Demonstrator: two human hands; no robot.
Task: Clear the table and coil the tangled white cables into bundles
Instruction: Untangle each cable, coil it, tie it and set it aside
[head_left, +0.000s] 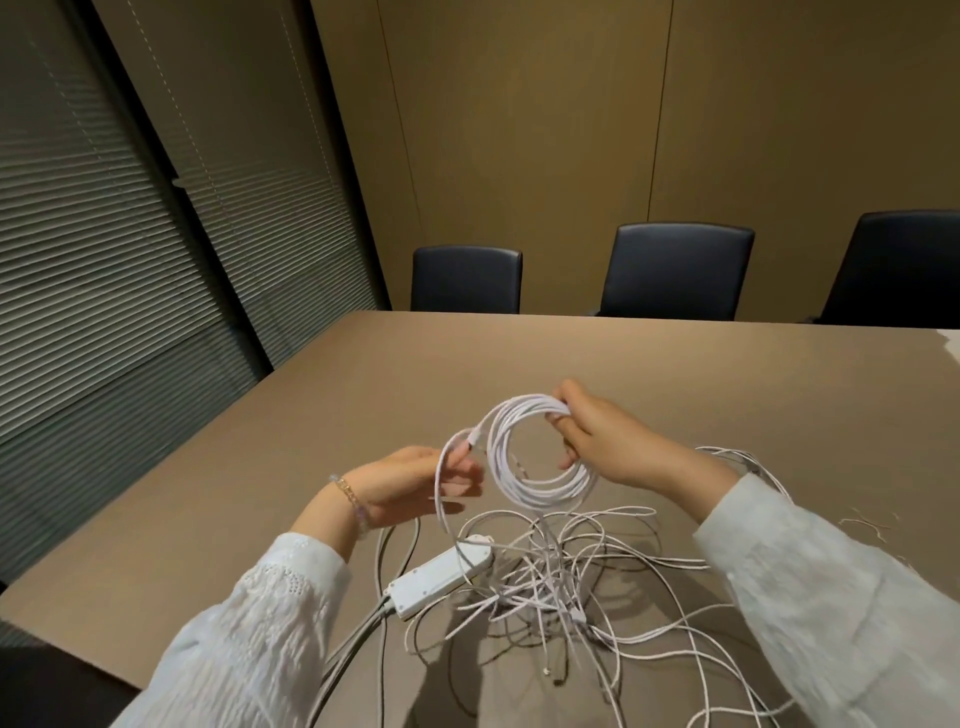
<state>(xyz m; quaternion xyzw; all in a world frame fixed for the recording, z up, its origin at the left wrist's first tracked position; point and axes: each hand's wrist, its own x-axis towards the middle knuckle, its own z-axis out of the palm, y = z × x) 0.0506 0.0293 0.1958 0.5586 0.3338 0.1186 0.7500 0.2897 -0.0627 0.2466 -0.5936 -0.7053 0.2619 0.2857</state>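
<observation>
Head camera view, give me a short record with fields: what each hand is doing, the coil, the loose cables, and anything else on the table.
left hand: pinches the cable's free end beside the coil
right hand: grips the coil's far side
coil: white cable, several loops, held above the table
loose cables: tangled white pile on the table, under the hands
power strip: white, left of the tangle
chairs: dark, along the far edge
</observation>
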